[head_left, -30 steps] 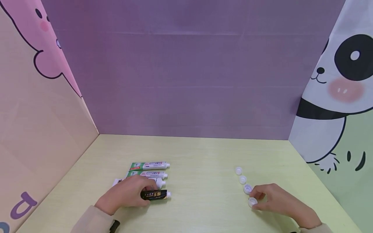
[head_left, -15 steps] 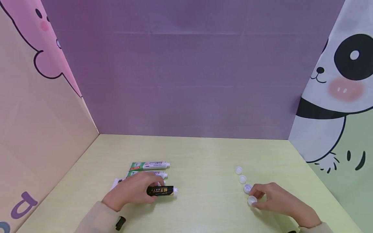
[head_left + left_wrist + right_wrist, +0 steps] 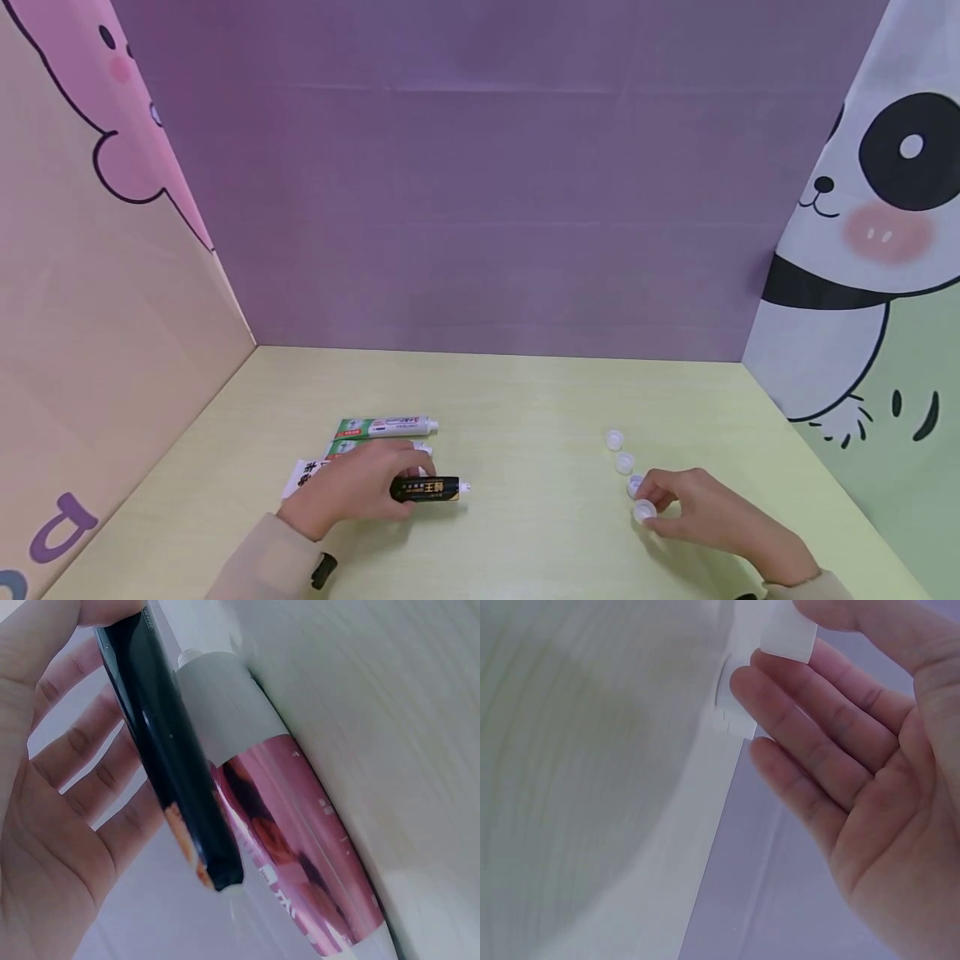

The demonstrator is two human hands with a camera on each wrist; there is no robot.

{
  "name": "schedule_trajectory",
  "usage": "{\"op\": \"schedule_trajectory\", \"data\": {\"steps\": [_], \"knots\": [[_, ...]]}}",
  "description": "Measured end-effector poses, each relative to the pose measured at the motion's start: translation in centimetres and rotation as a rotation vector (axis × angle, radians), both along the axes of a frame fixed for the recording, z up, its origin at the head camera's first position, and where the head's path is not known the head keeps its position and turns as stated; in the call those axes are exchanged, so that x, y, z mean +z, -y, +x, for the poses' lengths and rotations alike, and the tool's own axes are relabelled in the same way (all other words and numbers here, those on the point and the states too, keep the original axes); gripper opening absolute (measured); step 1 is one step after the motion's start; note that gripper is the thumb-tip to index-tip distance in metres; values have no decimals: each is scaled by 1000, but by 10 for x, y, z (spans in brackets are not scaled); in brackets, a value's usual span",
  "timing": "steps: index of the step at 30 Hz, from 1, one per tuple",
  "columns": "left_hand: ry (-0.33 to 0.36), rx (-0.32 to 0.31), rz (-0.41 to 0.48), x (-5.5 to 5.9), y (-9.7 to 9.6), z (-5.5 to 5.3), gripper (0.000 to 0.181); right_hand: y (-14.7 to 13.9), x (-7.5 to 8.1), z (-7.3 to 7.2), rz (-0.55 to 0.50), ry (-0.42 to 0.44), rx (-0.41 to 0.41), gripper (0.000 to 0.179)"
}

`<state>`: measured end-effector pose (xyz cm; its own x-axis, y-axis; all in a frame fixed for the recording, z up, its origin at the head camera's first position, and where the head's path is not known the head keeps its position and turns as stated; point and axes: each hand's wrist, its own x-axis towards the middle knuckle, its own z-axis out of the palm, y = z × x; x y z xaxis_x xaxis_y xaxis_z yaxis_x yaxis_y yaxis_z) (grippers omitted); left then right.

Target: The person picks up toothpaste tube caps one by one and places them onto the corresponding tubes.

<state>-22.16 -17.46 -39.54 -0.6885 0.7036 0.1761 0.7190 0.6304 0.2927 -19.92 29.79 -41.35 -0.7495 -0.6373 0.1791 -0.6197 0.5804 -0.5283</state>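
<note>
My left hand (image 3: 360, 485) grips a black toothpaste tube (image 3: 429, 489) between thumb and fingers, its bare white nozzle pointing right. In the left wrist view the black tube (image 3: 161, 750) is raised beside a pink-and-white tube (image 3: 292, 840). Two green-and-white toothpaste tubes (image 3: 397, 427) and a white one (image 3: 302, 475) lie behind this hand, partly covered by it. On the right, my right hand (image 3: 697, 510) pinches a white cap (image 3: 644, 511) by its edge. The right wrist view shows that cap (image 3: 789, 634) between thumb and fingertips.
Three more white caps (image 3: 625, 462) lie in a slanting row just beyond the right hand. The pale table (image 3: 525, 500) meets a purple back panel (image 3: 480, 208); printed side panels (image 3: 112, 375) stand left and right.
My left hand has lifted the black tube and carried it right, away from the other tubes. The right hand has shifted the pinched cap slightly left and up.
</note>
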Motion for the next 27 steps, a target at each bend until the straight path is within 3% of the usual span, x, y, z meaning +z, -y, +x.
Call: {"op": "schedule_trajectory", "data": {"steps": [17,27], "knots": [[-28,-2,18,-2,-17,-1,36,17,-2,-9,-25,-104,58,25],[-4,-28,3,-1,-32,-3,35,31,-6,-11,-52,-222,98,36]]}}
